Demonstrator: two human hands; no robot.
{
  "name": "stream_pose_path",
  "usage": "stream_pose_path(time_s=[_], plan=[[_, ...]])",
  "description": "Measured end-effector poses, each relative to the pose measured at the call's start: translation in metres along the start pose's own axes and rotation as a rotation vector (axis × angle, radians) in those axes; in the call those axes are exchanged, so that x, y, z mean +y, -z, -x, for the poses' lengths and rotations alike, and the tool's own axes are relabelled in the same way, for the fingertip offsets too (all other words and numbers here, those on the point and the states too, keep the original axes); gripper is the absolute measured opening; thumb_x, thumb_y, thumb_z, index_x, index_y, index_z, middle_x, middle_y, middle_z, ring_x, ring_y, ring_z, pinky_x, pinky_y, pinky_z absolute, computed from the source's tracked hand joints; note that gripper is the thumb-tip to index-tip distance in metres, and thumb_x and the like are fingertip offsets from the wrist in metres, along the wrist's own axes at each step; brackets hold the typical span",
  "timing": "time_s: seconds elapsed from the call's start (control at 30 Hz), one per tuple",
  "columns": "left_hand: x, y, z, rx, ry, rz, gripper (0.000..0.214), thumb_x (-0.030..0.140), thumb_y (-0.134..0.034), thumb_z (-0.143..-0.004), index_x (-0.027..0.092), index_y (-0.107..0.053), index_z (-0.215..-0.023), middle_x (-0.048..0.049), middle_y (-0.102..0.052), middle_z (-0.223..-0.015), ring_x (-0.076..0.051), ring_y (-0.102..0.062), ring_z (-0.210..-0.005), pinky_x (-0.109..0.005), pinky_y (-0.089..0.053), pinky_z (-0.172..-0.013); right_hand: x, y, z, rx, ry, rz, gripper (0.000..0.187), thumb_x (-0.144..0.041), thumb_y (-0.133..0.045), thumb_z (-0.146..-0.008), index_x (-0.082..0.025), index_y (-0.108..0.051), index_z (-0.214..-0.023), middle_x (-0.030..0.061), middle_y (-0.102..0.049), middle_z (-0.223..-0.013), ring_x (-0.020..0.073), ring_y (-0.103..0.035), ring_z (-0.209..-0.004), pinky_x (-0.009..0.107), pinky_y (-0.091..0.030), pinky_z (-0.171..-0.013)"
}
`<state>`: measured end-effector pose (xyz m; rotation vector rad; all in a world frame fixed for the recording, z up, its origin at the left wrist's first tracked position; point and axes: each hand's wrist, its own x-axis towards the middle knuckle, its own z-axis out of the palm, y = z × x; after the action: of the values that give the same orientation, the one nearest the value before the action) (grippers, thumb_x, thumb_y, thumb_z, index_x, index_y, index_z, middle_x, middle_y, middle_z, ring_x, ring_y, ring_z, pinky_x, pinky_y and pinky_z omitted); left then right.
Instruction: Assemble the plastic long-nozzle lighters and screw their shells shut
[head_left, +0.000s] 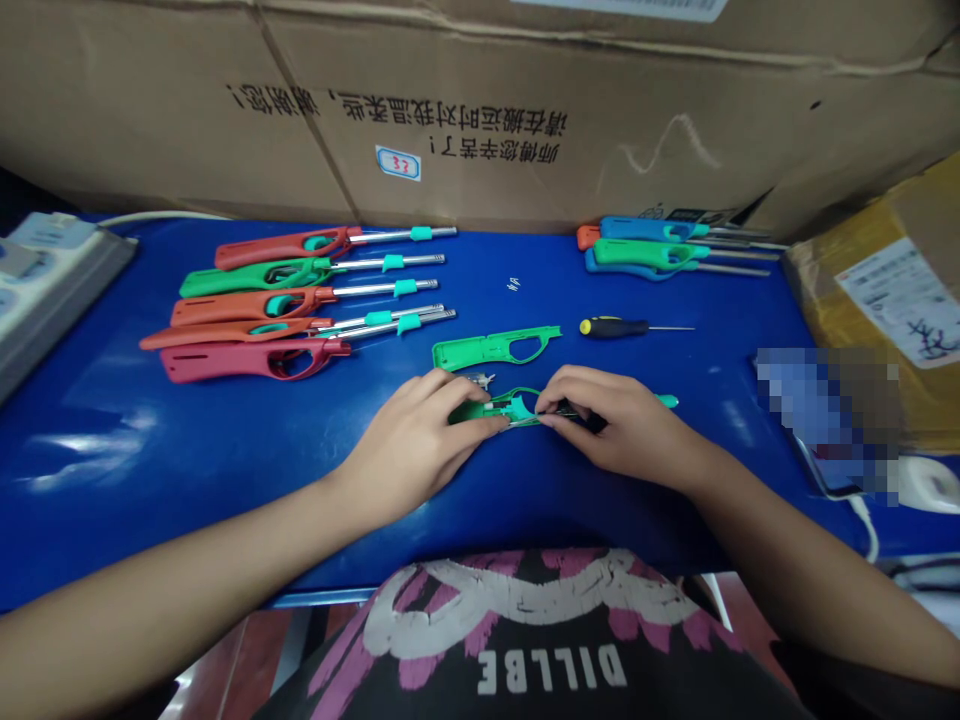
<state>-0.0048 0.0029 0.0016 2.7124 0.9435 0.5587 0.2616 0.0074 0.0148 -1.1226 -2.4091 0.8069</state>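
An opened green utility lighter (519,405) lies under my fingers near the front of the blue table, its turquoise trigger and inner parts showing. My left hand (420,430) is closed around the handle end of this shell. At the front end, my right hand (615,415) has thumb and fingers pinched on the lighter; any small part between the fingertips is hidden. A turquoise tip (667,401) shows beyond the right hand. Just behind my hands rests the loose green shell half (472,351). A small metallic part (480,380) sits by my left fingers.
Several red, orange and green lighters (255,305) lie at left. More lighters (645,250) are stacked back right, near a yellow-black screwdriver (615,327). A cardboard box (465,60) stands behind. Tiny pale pieces (513,284), a phone (817,430) and a power strip (60,280) are around.
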Motion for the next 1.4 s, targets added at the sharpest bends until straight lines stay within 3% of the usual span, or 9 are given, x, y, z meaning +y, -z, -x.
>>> stream_pose_path(time_s=[0.5, 0.73, 0.9, 1.4], plan=[[-0.0001, -0.0002, 0.0041, -0.013, -0.123, -0.094, 0.036, 0.019, -0.056, -0.099, 0.027, -0.066, -0.133, -0.0076, -0.067, -0.131, -0.029, -0.059, -0.112, -0.043, -0.055, -0.085, 0.0000, 0.0051, -0.0019, -0.026, -0.059, -0.048, 0.007, -0.014, -0.061, -0.093, -0.021, -0.058, -0.091, -0.0014, -0.059, -0.085, 0.0105, -0.048, -0.069, 0.025, -0.041, -0.065], [0.0022, -0.0006, 0.0023, -0.057, -0.108, -0.133, 0.035, 0.021, -0.055, -0.100, 0.027, -0.067, -0.132, -0.0086, -0.065, -0.135, -0.030, -0.056, -0.116, -0.046, -0.055, -0.087, 0.0018, 0.0036, 0.0002, -0.017, -0.048, -0.035, 0.015, -0.016, -0.055, -0.096, -0.022, -0.058, -0.109, 0.0013, -0.060, -0.092, 0.0126, -0.051, -0.074, 0.026, -0.043, -0.070], [0.0009, -0.0002, 0.0026, -0.053, -0.108, -0.113, 0.036, 0.017, -0.056, -0.098, 0.026, -0.066, -0.132, -0.0083, -0.066, -0.135, -0.030, -0.056, -0.116, -0.047, -0.056, -0.090, 0.0004, 0.0039, -0.0007, -0.035, -0.051, -0.075, 0.011, -0.014, -0.057, -0.093, -0.022, -0.062, -0.099, 0.0012, -0.062, -0.095, 0.0117, -0.052, -0.075, 0.026, -0.043, -0.070], [0.0011, -0.0029, 0.0039, 0.041, -0.069, 0.018, 0.027, 0.017, -0.056, -0.099, 0.020, -0.070, -0.122, -0.0058, -0.069, -0.133, -0.027, -0.059, -0.111, -0.046, -0.056, -0.091, -0.0048, 0.0017, -0.0052, 0.021, -0.130, -0.083, 0.013, -0.008, -0.059, -0.081, -0.021, -0.058, -0.084, -0.0023, -0.058, -0.079, 0.0107, -0.047, -0.066, 0.025, -0.039, -0.063]])
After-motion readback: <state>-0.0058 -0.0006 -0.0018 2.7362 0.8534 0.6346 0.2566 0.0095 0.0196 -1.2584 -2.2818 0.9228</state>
